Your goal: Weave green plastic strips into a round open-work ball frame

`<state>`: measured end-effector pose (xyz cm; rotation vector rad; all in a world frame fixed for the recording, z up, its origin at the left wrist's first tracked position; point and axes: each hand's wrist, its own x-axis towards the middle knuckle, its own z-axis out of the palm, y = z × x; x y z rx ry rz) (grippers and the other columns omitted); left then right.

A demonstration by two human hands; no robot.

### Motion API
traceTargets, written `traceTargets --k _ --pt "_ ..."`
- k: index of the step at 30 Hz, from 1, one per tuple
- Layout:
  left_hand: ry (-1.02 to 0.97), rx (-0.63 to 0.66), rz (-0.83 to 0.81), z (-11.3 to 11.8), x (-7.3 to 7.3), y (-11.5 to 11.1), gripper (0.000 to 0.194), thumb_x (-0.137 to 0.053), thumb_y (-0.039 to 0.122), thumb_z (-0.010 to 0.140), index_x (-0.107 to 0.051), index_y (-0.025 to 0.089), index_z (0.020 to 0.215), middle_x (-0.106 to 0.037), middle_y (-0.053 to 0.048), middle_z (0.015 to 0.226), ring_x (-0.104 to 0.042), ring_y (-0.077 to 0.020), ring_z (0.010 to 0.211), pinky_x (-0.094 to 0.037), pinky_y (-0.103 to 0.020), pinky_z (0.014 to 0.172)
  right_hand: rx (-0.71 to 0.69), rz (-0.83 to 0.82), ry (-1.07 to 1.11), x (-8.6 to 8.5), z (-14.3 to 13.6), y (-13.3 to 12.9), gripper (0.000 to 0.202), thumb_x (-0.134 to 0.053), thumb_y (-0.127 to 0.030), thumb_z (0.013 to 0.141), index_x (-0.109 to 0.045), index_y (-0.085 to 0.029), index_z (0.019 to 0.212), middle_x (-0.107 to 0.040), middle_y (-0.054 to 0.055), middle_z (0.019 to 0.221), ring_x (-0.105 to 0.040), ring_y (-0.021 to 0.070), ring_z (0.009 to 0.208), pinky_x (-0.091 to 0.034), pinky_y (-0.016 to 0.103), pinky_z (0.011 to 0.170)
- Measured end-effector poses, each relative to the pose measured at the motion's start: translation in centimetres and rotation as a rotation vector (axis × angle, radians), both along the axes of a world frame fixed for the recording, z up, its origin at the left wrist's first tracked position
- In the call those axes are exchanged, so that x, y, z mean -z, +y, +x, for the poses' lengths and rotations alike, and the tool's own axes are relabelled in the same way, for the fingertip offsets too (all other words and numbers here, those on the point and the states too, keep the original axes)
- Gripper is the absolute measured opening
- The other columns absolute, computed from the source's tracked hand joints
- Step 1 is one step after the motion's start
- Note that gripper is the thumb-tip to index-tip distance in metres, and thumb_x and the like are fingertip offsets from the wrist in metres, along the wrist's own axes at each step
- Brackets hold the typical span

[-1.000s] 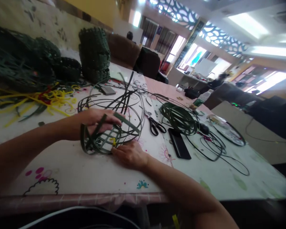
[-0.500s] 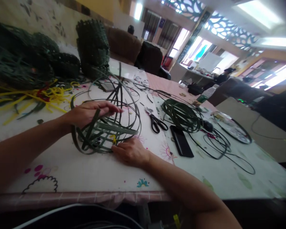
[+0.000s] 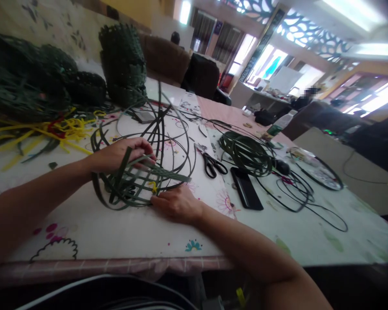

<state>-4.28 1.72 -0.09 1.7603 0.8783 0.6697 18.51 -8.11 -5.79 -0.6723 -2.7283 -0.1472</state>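
Note:
A loose open weave of dark green flat strips (image 3: 168, 173) lies on the near table, with long strip ends looping up and outward. A small yellow tie (image 3: 154, 187) sits at its near side. My left hand (image 3: 124, 154) is over the weave's left part, fingers curled together on a green strip; the exact pinch is partly hidden. My right hand (image 3: 177, 204) rests on the table at the near right edge, its fingertips closed on the weave's edge beside the yellow tie.
Black-handled scissors (image 3: 211, 163) and a black phone (image 3: 246, 188) lie to the right. Beyond them is a coil of green strip (image 3: 245, 153). Yellow strips (image 3: 69, 129) and dark green woven baskets (image 3: 121, 64) are at the left and back. A bottle (image 3: 282, 123) stands far right.
My left hand has shifted slightly left, and its outstretched fingers have curled in. The strip loops have swung a little. My right hand stays at the same edge.

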Motion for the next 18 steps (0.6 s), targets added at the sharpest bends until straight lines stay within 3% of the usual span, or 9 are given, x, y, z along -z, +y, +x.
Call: traceTargets --k 3,5,7,9,11,13,16,18 --pt "0.101 -0.087 0.517 0.6 0.7 -0.5 0.028 -0.055 0.030 0.087 -0.065 0.016 0.109 -0.066 -0.015 0.123 -0.063 -0.0277 0.116 -0.059 -0.040 0.090 0.012 -0.015 -0.015 0.1 0.0 0.0 0.016 -0.044 -0.016 0.091 -0.059 -0.018 0.093 -0.059 -0.002 0.068 -0.044 0.0097 0.057 -0.020 0.030 0.051" --pt "0.022 -0.151 0.670 0.9 0.5 -1.3 0.027 -0.056 0.028 0.086 -0.065 0.017 0.109 -0.058 -0.013 0.136 -0.057 -0.0269 0.123 -0.058 -0.039 0.091 0.011 -0.016 -0.013 0.2 0.0 0.0 0.015 -0.044 -0.016 0.092 -0.059 -0.018 0.092 -0.059 -0.003 0.068 -0.044 0.0096 0.056 -0.019 0.030 0.050" --pt "-0.169 -0.207 0.548 0.9 0.1 -2.0 0.016 -0.057 0.027 0.086 -0.063 0.019 0.099 -0.062 -0.011 0.127 -0.063 -0.0238 0.113 -0.061 -0.038 0.083 0.010 -0.013 0.000 0.2 0.0 0.0 0.015 -0.044 -0.016 0.093 -0.059 -0.018 0.090 -0.058 -0.003 0.067 -0.044 0.0096 0.056 -0.019 0.030 0.050" --pt "-0.348 -0.229 0.268 0.5 -0.2 -2.2 0.007 -0.055 0.027 0.085 -0.055 0.020 0.084 -0.069 -0.006 0.096 -0.069 -0.0208 0.090 -0.062 -0.039 0.073 0.007 -0.014 0.011 0.2 0.0 0.0 0.015 -0.044 -0.015 0.093 -0.058 -0.018 0.088 -0.058 -0.003 0.067 -0.044 0.0095 0.057 -0.019 0.030 0.051" --pt "-0.392 -0.187 0.027 -0.4 -0.5 -1.6 0.019 -0.052 0.034 0.085 -0.048 0.021 0.072 -0.060 -0.002 0.062 -0.067 -0.0203 0.067 -0.060 -0.042 0.063 0.003 -0.019 0.017 0.1 0.0 0.0 0.015 -0.044 -0.015 0.092 -0.057 -0.019 0.088 -0.058 -0.003 0.068 -0.044 0.0095 0.057 -0.019 0.030 0.051" --pt "-0.265 -0.034 -0.055 -1.6 -0.7 -0.7 0.038 -0.055 0.052 0.081 -0.047 0.021 0.059 -0.050 -0.002 0.045 -0.066 -0.0242 0.061 -0.058 -0.045 0.059 0.000 -0.022 0.013 0.0 0.0 0.0 0.015 -0.043 -0.015 0.092 -0.057 -0.019 0.087 -0.058 -0.003 0.067 -0.044 0.0096 0.057 -0.019 0.030 0.051" --pt "0.010 0.310 -0.106 -2.7 -1.0 0.5 0.054 -0.069 0.070 0.070 -0.064 0.017 0.058 -0.062 -0.009 0.049 -0.072 -0.0334 0.078 -0.059 -0.049 0.066 0.007 -0.030 -0.009 0.0 0.0 0.0 0.015 -0.043 -0.014 0.092 -0.056 -0.019 0.085 -0.058 -0.002 0.068 -0.044 0.0099 0.057 -0.020 0.030 0.051" --pt "0.040 0.373 -0.091 -2.7 -1.0 0.4 0.055 -0.074 0.071 0.067 -0.071 0.016 0.064 -0.069 -0.012 0.059 -0.072 -0.0322 0.076 -0.059 -0.046 0.063 0.009 -0.039 -0.020 0.0 0.0 0.0 0.015 -0.044 -0.015 0.093 -0.056 -0.019 0.086 -0.058 -0.002 0.069 -0.045 0.0100 0.058 -0.020 0.030 0.052"
